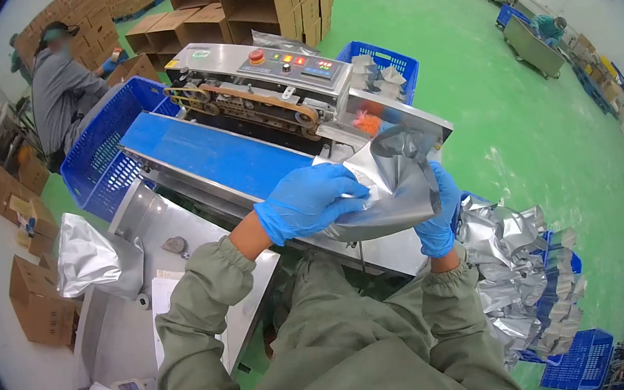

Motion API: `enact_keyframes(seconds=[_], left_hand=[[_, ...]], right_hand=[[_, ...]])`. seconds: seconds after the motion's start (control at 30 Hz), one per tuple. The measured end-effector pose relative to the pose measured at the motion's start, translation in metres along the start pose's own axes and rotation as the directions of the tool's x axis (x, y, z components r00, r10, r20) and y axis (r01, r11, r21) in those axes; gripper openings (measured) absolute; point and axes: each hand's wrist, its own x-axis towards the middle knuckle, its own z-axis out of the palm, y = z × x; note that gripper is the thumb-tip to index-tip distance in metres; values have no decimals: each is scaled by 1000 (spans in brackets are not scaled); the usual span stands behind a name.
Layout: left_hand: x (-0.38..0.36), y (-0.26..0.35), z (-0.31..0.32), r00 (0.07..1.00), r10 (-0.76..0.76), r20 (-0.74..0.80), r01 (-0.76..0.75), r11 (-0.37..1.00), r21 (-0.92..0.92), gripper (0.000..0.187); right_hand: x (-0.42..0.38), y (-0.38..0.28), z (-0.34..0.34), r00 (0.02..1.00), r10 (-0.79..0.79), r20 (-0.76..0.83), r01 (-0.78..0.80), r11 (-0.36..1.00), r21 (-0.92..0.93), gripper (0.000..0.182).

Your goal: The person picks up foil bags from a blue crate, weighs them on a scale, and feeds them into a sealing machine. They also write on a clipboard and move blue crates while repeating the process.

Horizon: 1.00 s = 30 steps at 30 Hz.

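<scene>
A silver foil bag (389,204) is between my two blue-gloved hands, in front of a band sealing machine (255,75) with a blue conveyor belt (215,157). My left hand (313,201) closes on the bag's left side, thumb and fingers pressed to the foil. My right hand (439,213) grips the right side; the foil partly hides its fingers. The bag's upper end is creased and folded, and its contents are hidden. Orange-red material (367,122) shows just behind it, beside the machine.
Many foil bags (510,271) fill blue crates at my right. Another foil bag (97,257) stands on the metal table (120,334) at left. Blue crates (112,135) flank the machine. A person (65,86) sits at back left near stacked cardboard boxes (257,3).
</scene>
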Motion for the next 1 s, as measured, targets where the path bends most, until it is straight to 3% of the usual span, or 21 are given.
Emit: enact_keyframes(seconds=[0.07,0.1,0.2,0.27,0.4,0.47,0.5,0.57,0.6,0.67,0.7,0.77,0.8,0.9,1.0], left_hand=[[5,11,-11,983,-157,-100,117,941,-319,21],[9,17,-17,984,-150,-93,114,942,-315,21],[17,23,-25,980,-148,-131,113,963,-245,22],[12,13,-20,990,-100,94,108,991,-83,20],[8,5,-6,988,-47,147,50,999,-19,17],[8,2,3,987,-26,161,-19,962,272,16],[6,2,2,986,-29,161,-16,962,273,16],[1,-1,-5,996,0,85,-3,999,39,21],[0,-1,-7,996,0,87,-4,999,41,21],[-3,1,-6,997,-69,-21,57,937,-345,28],[-5,2,-3,997,-75,-19,63,935,-349,28],[-11,8,6,999,-36,-5,34,981,-191,35],[-10,15,4,996,-85,26,88,981,-170,37],[-11,13,2,990,-103,92,114,986,-124,39],[-15,-7,12,995,-97,33,103,956,-276,26]], right_hand=[[2,4,1,991,117,58,-119,992,45,11],[2,5,4,992,119,49,-121,991,48,11],[2,7,12,972,230,37,-233,959,160,10],[3,12,13,974,225,-21,-217,957,192,11],[2,10,15,964,262,-47,-240,932,271,11],[0,15,13,956,292,-31,-280,940,194,10],[-1,14,13,956,293,-28,-282,939,195,10],[-2,13,12,973,219,-66,-209,968,138,10],[-2,13,11,973,220,-68,-209,968,140,10],[-4,12,9,953,290,-90,-270,945,185,8],[-4,8,8,951,296,-85,-277,943,184,8],[-5,-3,6,944,321,-77,-313,944,101,10],[-8,4,8,943,328,-62,-321,942,97,10],[-14,23,11,964,241,-113,-220,960,172,14],[-16,14,10,954,288,-83,-263,938,225,23]])
